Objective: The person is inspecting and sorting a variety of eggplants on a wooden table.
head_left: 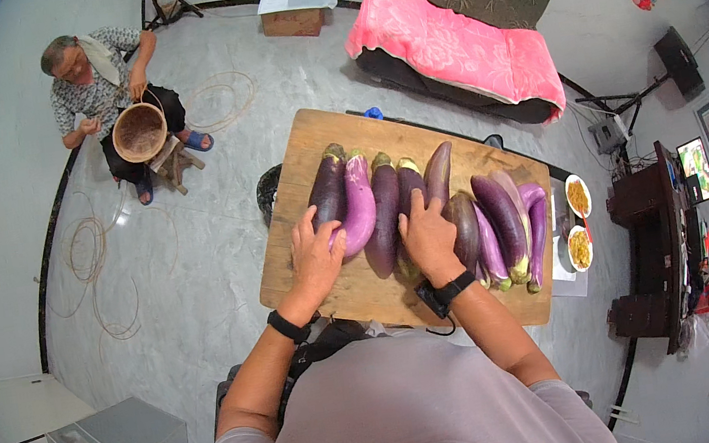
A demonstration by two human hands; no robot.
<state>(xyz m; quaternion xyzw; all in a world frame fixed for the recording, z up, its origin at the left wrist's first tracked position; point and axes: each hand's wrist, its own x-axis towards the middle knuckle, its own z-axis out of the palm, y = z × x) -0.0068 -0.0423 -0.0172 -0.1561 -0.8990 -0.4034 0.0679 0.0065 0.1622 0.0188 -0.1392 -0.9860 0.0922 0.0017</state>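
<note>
On a wooden board table lies a row of eggplants, dark and light purple. My left hand (314,259) is bent round the lower end of a dark eggplant (329,184) at the row's left end. Its thumb side touches the curved light purple eggplant (358,198) beside it. Further right, my right hand (429,238) curls over the lower part of another dark eggplant (409,176), partly hiding it. To the right of this hand lie several more, among them a brownish eggplant (465,228) and a thin curved purple eggplant (539,232).
The wooden tabletop (339,308) ends close to my body. Two bowls of food (578,195) stand past its right edge. A seated person (105,93) at far left holds a woven basket (140,132). Cane coils (91,249) lie on the floor. A pink-covered sofa (457,48) stands behind.
</note>
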